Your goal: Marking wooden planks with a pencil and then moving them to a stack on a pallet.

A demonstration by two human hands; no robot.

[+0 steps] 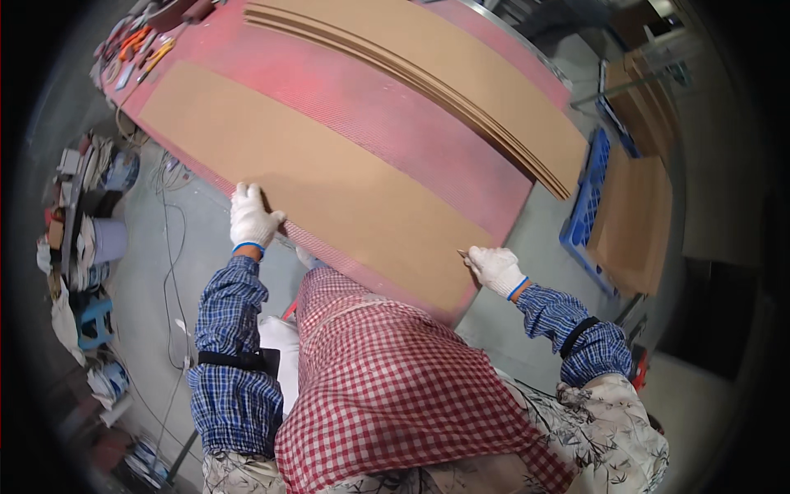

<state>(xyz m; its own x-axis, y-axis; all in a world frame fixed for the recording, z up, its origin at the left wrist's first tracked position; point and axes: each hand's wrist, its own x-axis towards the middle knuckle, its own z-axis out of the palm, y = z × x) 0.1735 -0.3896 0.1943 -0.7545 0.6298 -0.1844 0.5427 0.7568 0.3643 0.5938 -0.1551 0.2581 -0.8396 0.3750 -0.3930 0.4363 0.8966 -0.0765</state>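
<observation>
A long, flat brown board (321, 177) lies across the pink-red table in front of me. My left hand (253, 218), in a white knit glove, rests at the board's near edge, its thumb held apart from the fingers. Over the near right end of the board is my right hand (496, 270), gloved the same way. Its fingers are pinched closed around a thin pencil-like thing (462, 253), of which only a small tip shows. What kind of thing it is stays too small to tell.
A stack of similar brown boards (461, 74) lies along the table's (378, 111) far side. Hand tools (144, 49) crowd the far left corner. To the right, a blue plastic pallet (586, 206) bears brown boards. Cables (169, 272) trail over the floor beside tubs and a blue stool (95, 321).
</observation>
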